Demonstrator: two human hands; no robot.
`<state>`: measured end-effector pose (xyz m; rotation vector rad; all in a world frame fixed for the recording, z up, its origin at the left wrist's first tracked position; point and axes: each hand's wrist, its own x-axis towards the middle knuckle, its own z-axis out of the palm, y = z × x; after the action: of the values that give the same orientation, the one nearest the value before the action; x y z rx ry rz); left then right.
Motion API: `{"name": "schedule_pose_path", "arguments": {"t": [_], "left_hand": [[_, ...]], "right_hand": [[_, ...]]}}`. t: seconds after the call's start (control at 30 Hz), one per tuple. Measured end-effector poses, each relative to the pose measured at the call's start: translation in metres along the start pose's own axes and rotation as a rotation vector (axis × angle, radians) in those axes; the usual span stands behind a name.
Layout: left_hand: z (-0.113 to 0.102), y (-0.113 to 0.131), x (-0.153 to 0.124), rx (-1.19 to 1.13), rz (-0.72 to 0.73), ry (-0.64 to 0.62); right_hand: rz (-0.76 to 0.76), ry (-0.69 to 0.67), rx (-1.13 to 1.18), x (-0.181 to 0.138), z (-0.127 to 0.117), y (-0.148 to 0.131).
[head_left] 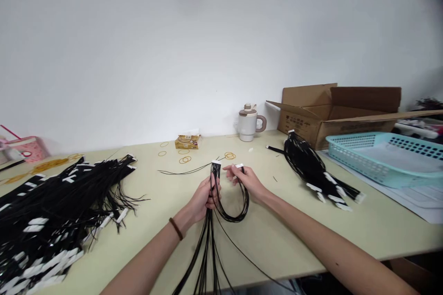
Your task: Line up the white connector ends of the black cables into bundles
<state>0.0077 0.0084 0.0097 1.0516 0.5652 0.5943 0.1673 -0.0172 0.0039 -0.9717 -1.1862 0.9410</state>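
Note:
A black wire harness (209,230) with white end connectors hangs from my hands over the table's front edge. My left hand (204,196) is closed around its wires, just below a white connector (216,162) that points up. Beside it, my right hand (245,180) pinches the wires near a second white connector (239,166). Between the hands the wires droop in a U-shaped loop (237,218). Two thin loose wires (183,173) stick out to the left behind my left hand.
Many black harnesses (86,189) are heaped at left. A tied harness bundle (306,161) lies at right, near an open cardboard box (311,115) and a turquoise basket (374,166). Rubber bands (230,156), a small yellow box (188,141) and a lidded mug (247,124) stand toward the wall.

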Motion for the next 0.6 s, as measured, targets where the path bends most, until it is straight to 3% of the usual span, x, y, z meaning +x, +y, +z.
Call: {"name": "schedule_pose_path", "arguments": {"t": [0.23,0.4,0.5,0.6], "left_hand": [[0.015,-0.005,-0.006,-0.148,-0.106,-0.11],[0.021,-0.009,-0.009,-0.102,-0.149,-0.196],[0.022,-0.012,-0.008,0.035,-0.097,-0.135],[0.022,-0.017,-0.005,0.177,0.059,-0.052]], "right_hand": [[0.082,0.046,0.203,-0.009,0.029,-0.005],[0.092,0.152,0.228,-0.011,0.033,-0.005],[0.059,0.2,0.172,-0.008,0.028,-0.002],[0.04,0.218,0.123,-0.005,0.023,0.003]]}}
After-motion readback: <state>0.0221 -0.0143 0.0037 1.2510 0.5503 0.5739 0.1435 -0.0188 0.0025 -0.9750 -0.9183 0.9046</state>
